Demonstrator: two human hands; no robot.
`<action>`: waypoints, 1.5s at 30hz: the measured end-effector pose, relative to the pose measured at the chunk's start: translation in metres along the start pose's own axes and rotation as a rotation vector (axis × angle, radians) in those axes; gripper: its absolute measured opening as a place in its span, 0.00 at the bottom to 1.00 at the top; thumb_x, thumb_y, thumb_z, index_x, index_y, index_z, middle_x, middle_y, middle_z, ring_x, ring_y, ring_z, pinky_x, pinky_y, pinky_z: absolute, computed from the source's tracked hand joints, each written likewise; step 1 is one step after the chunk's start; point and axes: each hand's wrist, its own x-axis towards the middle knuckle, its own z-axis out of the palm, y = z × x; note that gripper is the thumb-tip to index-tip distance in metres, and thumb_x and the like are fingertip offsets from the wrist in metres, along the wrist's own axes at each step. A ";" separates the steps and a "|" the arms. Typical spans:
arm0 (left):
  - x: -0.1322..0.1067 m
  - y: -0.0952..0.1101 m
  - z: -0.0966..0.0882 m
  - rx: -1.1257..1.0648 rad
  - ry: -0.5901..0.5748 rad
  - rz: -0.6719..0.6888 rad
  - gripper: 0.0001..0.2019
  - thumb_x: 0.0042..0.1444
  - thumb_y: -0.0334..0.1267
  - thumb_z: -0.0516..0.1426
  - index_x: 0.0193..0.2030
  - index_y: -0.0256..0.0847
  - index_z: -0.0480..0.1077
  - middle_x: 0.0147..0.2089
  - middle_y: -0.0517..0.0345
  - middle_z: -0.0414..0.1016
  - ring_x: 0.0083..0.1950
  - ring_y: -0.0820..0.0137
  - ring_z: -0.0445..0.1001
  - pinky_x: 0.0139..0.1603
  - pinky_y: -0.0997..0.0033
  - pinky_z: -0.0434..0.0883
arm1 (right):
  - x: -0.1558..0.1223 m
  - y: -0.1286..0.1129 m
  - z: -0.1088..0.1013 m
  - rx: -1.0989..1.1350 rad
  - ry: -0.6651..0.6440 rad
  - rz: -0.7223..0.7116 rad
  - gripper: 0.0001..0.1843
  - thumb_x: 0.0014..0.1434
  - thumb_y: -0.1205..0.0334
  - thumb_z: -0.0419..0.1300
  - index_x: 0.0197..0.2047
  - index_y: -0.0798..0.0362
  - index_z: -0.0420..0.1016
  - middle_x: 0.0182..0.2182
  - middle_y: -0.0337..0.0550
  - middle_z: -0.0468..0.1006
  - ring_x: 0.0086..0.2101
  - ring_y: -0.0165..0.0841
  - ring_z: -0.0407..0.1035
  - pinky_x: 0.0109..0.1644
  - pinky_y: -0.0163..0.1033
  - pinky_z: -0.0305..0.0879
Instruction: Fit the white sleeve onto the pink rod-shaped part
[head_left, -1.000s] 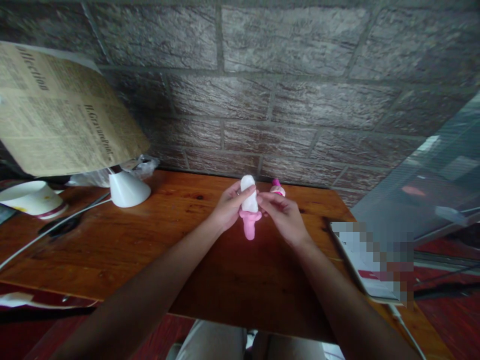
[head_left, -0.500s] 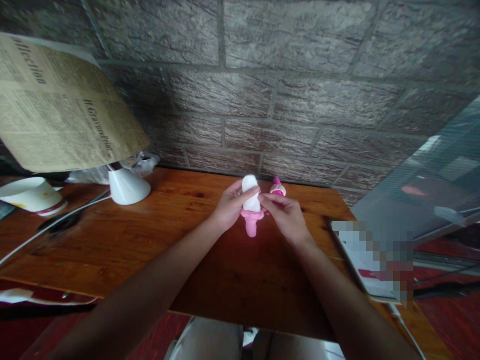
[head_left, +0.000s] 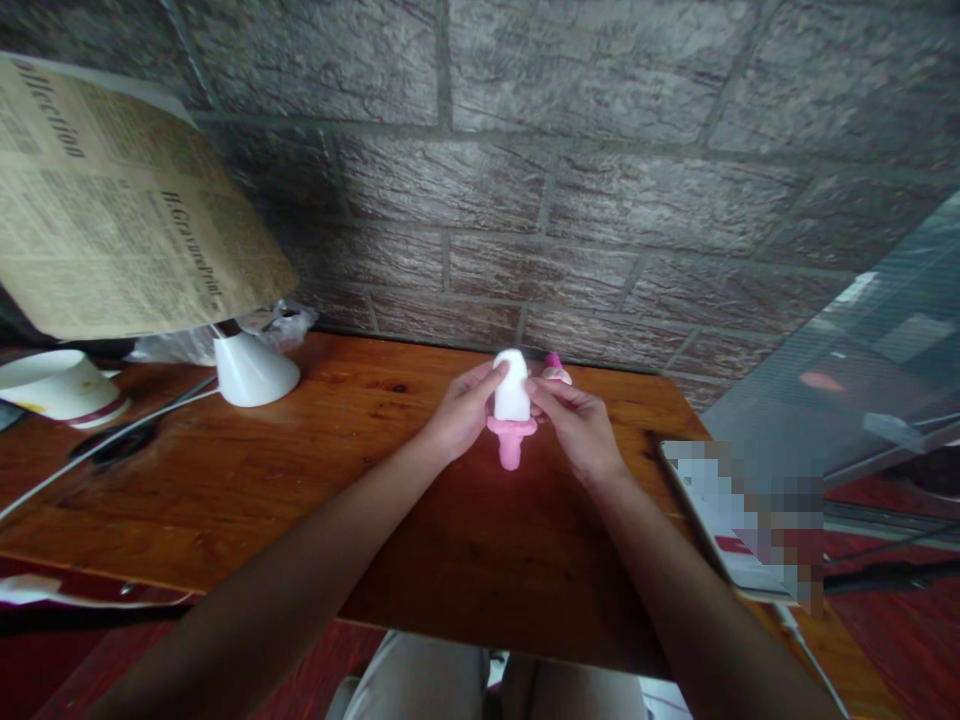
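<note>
Between my hands, above the wooden table, is a clay-like figure [head_left: 512,395] with a rounded white upper part and a pink lower part shaped like a collar and handle. It points upright, pink end toward me. My left hand [head_left: 469,408] is closed on the white part from the left, thumb lying across its edge. From the right, my right hand [head_left: 576,425] pinches the white part's side with thumb and fingertips. Just behind my right fingers a second pink and white piece [head_left: 556,370] sits on the table, mostly hidden.
A lamp with a newsprint shade [head_left: 135,220] and white base [head_left: 255,372] stands on the left. Nearby are a paper cup [head_left: 64,388], a white cable and clear plastic [head_left: 289,325]. A tablet-like device [head_left: 720,530] lies right. Behind the table [head_left: 360,390] rises a brick-patterned wall.
The figure has turned more upright and shifted slightly right. My left thumb has moved up its left edge, uncovering more of the white front, and my right fingers have risen along its side.
</note>
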 end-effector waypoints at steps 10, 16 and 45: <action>0.000 -0.002 -0.001 0.016 -0.017 0.000 0.18 0.49 0.49 0.66 0.40 0.35 0.76 0.33 0.56 0.76 0.33 0.73 0.72 0.36 0.72 0.71 | 0.000 -0.001 -0.001 -0.003 -0.008 -0.014 0.17 0.45 0.48 0.71 0.31 0.52 0.83 0.23 0.38 0.75 0.25 0.28 0.65 0.33 0.38 0.65; 0.001 -0.003 -0.001 0.017 -0.010 0.001 0.18 0.49 0.49 0.66 0.39 0.35 0.76 0.32 0.56 0.76 0.32 0.72 0.72 0.35 0.72 0.70 | 0.003 0.000 -0.003 0.069 -0.037 0.103 0.16 0.41 0.50 0.73 0.30 0.53 0.83 0.22 0.37 0.74 0.25 0.27 0.65 0.32 0.36 0.63; 0.000 -0.007 0.001 -0.020 0.055 -0.025 0.21 0.46 0.52 0.67 0.37 0.36 0.73 0.31 0.59 0.75 0.27 0.74 0.71 0.27 0.74 0.70 | 0.000 0.000 -0.001 0.107 -0.079 0.119 0.15 0.41 0.52 0.74 0.29 0.53 0.83 0.20 0.34 0.72 0.23 0.24 0.61 0.29 0.34 0.58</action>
